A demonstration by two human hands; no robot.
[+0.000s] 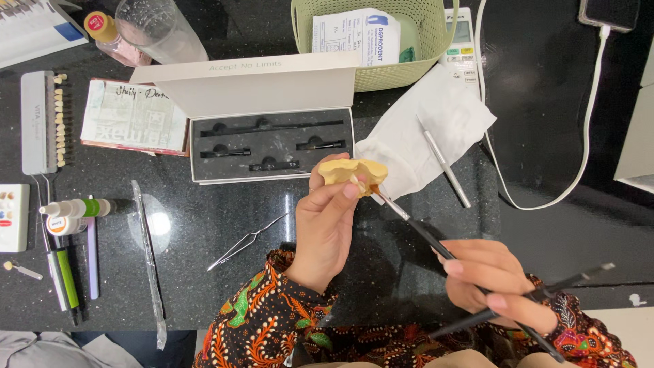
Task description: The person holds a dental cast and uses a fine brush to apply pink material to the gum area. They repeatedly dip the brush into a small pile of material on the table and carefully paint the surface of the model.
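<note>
My left hand (325, 221) holds a small yellow dental cast (353, 172) up by the fingertips, above the black countertop. My right hand (494, 276) grips a thin black-handled brush (415, 226) whose tip touches the underside of the cast. The same hand also holds two more black-handled tools (545, 294) that stick out to the right. Both sleeves are dark with an orange and green pattern.
An open white case (271, 144) with black brushes lies behind the cast. White tissue (426, 129) with a metal instrument (446, 169), tweezers (246, 241), a tooth shade guide (41, 121), small bottles (75, 208), pens, a green basket (371, 34) and a white cable (538, 197) surround the hands.
</note>
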